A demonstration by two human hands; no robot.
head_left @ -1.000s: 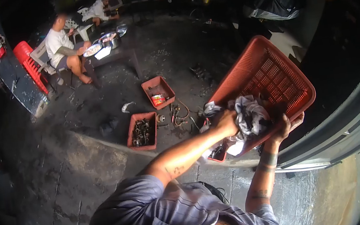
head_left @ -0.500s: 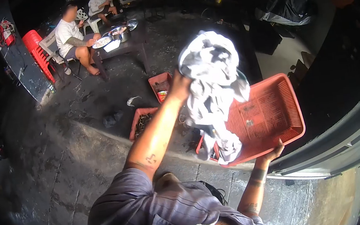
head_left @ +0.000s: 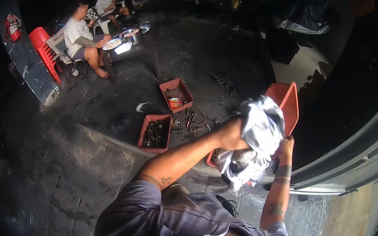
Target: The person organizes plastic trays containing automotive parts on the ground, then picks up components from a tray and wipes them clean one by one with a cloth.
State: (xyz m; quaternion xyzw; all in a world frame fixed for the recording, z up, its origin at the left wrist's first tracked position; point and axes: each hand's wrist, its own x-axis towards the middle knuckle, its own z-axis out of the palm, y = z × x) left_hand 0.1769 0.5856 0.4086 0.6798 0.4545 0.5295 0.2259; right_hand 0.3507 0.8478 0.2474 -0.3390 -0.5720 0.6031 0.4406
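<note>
My left hand (head_left: 233, 136) is closed on a bundle of white and grey cloth (head_left: 261, 125), whose loose folds hang down below it. Its fingertips are partly hidden by the fabric. The bundle is in front of a red plastic basket (head_left: 290, 105), covering much of it. My right hand (head_left: 287, 146) grips the lower rim of this basket, which is tilted up on its side. Part of another red container (head_left: 211, 159) shows beneath the cloth.
On the dark floor ahead stand a red bin of metal parts (head_left: 155, 134) and a red basket with a packet (head_left: 176, 95). Loose parts and a hose (head_left: 196, 119) lie beside them. Two people sit near a low table (head_left: 136, 53) with food. Red stacked chairs (head_left: 41, 46) are behind.
The cloth bundle has come down and to the right, across the basket, with my left hand still on it. My right hand has turned the basket more edge-on.
</note>
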